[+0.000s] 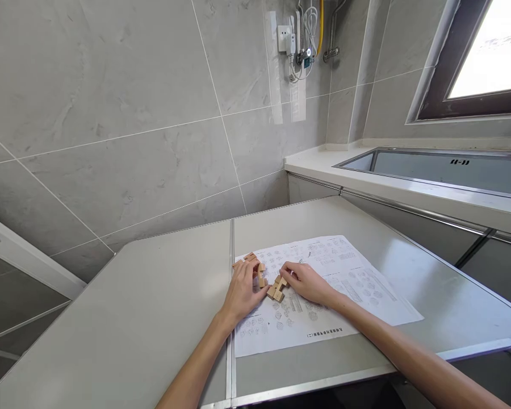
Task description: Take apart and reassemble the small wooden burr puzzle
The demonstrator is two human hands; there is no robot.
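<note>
Small notched wooden puzzle blocks (276, 291) rest on a printed instruction sheet (323, 318), apparently interlocked. My right hand (309, 282) pinches the upper right end of these blocks between thumb and fingertips. From the other side, my left hand (241, 291) reaches in with its thumb against their left edge and its fingers curled. Another notched wooden block (262, 275) stands between the left thumb and index finger. More wooden blocks (250, 258) lie just beyond the left fingers, partly hidden by them. How tightly the left fingers grip is hard to see.
A grey folding table (174, 295) with a metal seam (232, 341) carries the sheet. Grey tiled wall rises behind it. At the right are a white counter (310, 162) and a steel sink (430, 167). A socket (283, 38) with cables hangs on the wall.
</note>
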